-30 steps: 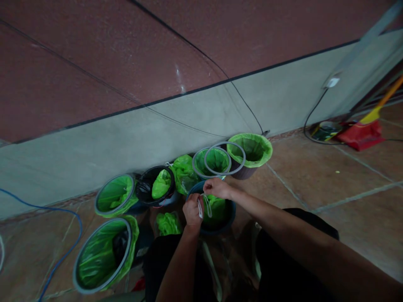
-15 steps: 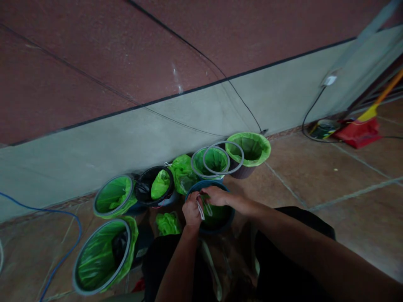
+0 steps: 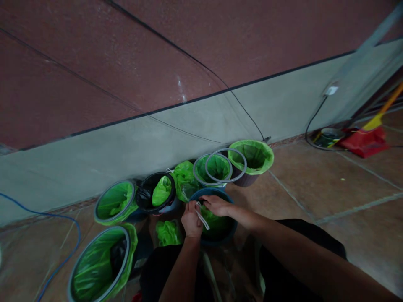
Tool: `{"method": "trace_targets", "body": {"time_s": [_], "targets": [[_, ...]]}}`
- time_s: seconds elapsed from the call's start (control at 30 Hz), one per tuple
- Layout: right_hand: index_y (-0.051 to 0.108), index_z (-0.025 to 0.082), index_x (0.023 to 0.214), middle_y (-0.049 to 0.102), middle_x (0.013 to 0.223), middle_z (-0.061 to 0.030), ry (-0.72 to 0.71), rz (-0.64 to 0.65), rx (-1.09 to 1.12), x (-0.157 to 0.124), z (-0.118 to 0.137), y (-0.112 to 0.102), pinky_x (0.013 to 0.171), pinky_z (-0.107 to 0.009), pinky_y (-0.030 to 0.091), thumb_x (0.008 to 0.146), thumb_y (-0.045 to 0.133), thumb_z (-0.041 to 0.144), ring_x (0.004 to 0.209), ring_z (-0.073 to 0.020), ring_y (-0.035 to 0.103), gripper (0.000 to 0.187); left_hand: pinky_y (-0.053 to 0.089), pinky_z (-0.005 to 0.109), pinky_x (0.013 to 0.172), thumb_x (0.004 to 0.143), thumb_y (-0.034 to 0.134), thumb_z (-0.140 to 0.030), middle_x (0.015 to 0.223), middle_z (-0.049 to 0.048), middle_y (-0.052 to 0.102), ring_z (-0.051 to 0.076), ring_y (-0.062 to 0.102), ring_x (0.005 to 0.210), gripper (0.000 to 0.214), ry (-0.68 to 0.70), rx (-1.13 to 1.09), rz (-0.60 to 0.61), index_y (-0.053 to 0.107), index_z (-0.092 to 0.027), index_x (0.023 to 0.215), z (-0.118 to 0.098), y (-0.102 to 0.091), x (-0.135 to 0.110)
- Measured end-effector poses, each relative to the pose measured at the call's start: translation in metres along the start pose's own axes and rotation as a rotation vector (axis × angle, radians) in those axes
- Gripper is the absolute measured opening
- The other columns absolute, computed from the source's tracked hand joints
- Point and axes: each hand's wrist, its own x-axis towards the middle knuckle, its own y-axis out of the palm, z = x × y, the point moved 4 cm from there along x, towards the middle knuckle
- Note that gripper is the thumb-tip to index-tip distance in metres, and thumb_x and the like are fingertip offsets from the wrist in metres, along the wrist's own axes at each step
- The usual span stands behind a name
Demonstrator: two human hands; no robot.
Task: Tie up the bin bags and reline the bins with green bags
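Observation:
Over a blue bin (image 3: 217, 240) in front of me, my left hand (image 3: 192, 220) is closed on a white drawstring (image 3: 203, 218), whose ends hang out beside the fingers. My right hand (image 3: 217, 205) is just to the right of it, above the bin's far side, its fingers stretched out towards the left hand. The drawstring does not reach this hand. A green plastic bag (image 3: 217, 222) lies inside the bin below both hands. The left fingertips are partly hidden.
Green-lined bins (image 3: 252, 156) stand along the wall. Two grey rings (image 3: 225, 181) overlap on one bin. A black-lined bin (image 3: 157, 193) and a green bag bundle (image 3: 168, 233) are left of my hands. A red dustpan (image 3: 367, 141) and a blue hose (image 3: 78, 235) lie farther out.
My right hand has let go of the drawstring and its fingers have straightened. The loop between the hands is now loose ends hanging from my left hand. The view has shifted slightly.

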Motion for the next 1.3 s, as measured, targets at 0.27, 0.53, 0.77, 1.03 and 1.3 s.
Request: {"method": "trace_targets", "body": {"time_s": [0.27,0.53,0.77,1.03,1.3], "targets": [[0.071,0.014,0.086,0.071,0.083,-0.0067,-0.018,-0.026,-0.109,0.0,0.001,-0.002,0.066,-0.025,0.041,0.088,0.05,0.016,0.074,-0.0149,0.06,0.021,0.047,0.023,0.069,0.096,0.043,-0.023,0.096,0.0064,0.071,0.016,0.067,0.081,0.025,0.139,-0.158,-0.057,0.067,-0.018,0.103,0.003,0.01,-0.002],[0.068,0.016,0.083,0.068,0.091,-0.0071,-0.04,-0.282,-0.353,-0.006,0.009,-0.026,0.077,-0.025,0.042,0.089,0.045,0.017,0.083,-0.0153,0.061,0.024,0.042,0.022,0.068,0.099,0.042,-0.027,0.093,0.0047,0.074,0.016,0.069,0.082,0.028,0.154,-0.135,0.066,0.069,-0.022,0.097,0.001,0.01,0.0],[0.07,0.015,0.093,0.07,0.103,-0.0115,0.075,-0.252,-0.584,-0.015,0.009,-0.04,0.089,-0.035,0.042,0.092,0.041,0.018,0.096,-0.0235,0.063,0.029,0.03,0.026,0.058,0.099,0.043,-0.031,0.079,0.0065,0.072,0.018,0.067,0.072,0.032,0.082,0.036,0.064,0.068,-0.02,0.083,0.003,0.003,-0.007],[0.071,0.012,0.093,0.072,0.098,-0.0156,0.138,-0.258,-0.542,-0.019,0.0,-0.048,0.081,-0.032,0.043,0.089,0.042,0.013,0.085,-0.0227,0.064,0.029,0.033,0.026,0.058,0.089,0.054,-0.035,0.057,0.0014,0.055,0.014,0.053,0.057,0.039,-0.01,-0.417,0.043,0.055,-0.02,0.053,0.012,0.011,-0.007],[0.064,0.016,0.072,0.067,0.075,-0.0053,0.167,-0.341,0.052,-0.009,-0.008,-0.051,0.063,-0.025,0.038,0.082,0.048,0.015,0.069,-0.0148,0.057,0.019,0.039,0.026,0.056,0.069,0.071,-0.048,0.053,-0.0035,0.052,0.013,0.049,0.053,0.035,-0.441,-1.12,0.1,0.074,-0.015,0.079,0.008,0.02,0.007]]}}
